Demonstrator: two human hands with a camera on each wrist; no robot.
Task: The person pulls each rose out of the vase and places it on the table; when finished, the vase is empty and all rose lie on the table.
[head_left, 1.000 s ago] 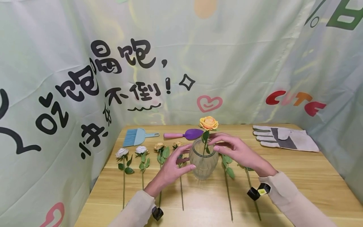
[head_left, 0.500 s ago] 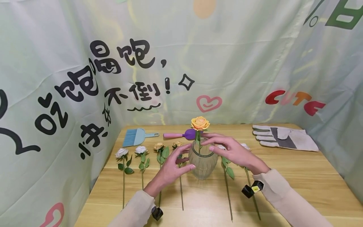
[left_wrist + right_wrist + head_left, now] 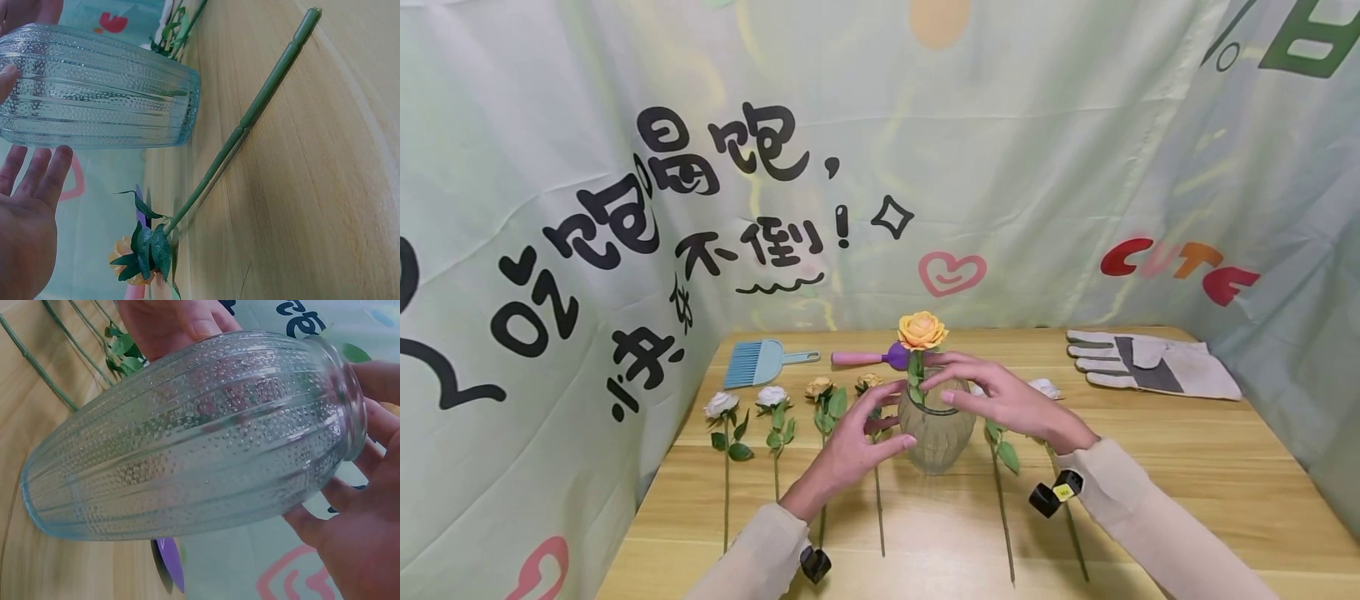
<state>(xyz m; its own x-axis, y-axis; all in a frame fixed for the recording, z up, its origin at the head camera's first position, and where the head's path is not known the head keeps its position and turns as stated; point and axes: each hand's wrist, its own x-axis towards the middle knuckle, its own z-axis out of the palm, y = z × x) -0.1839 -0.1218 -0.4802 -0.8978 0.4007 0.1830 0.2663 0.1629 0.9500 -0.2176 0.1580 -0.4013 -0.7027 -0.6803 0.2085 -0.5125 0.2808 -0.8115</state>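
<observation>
A ribbed clear glass vase (image 3: 936,442) stands upright on the table, with a yellow-orange rose (image 3: 922,332) leaning left in its mouth. The rose's lower stem cannot be made out through the glass. My left hand (image 3: 846,450) holds the vase from the left side, thumb in front and fingers behind. Over the rim reaches my right hand (image 3: 1007,398), its extended fingers against the rose's leafy stem and the thumb apart from it. In the right wrist view, the right-hand fingers (image 3: 381,422) lie around the neck of the vase (image 3: 187,437).
White roses (image 3: 722,405) and yellow roses (image 3: 818,387) lie left of the vase, more white roses (image 3: 1043,388) to the right. Behind are a blue brush (image 3: 760,363), a trowel (image 3: 859,358) with a purple blade, and a work glove (image 3: 1157,365). Printed cloth (image 3: 1037,167) surrounds the table.
My right hand has moved left across the vase mouth, and the rose has shifted from the right of the mouth to its left side. The left hand and vase stay nearly still.
</observation>
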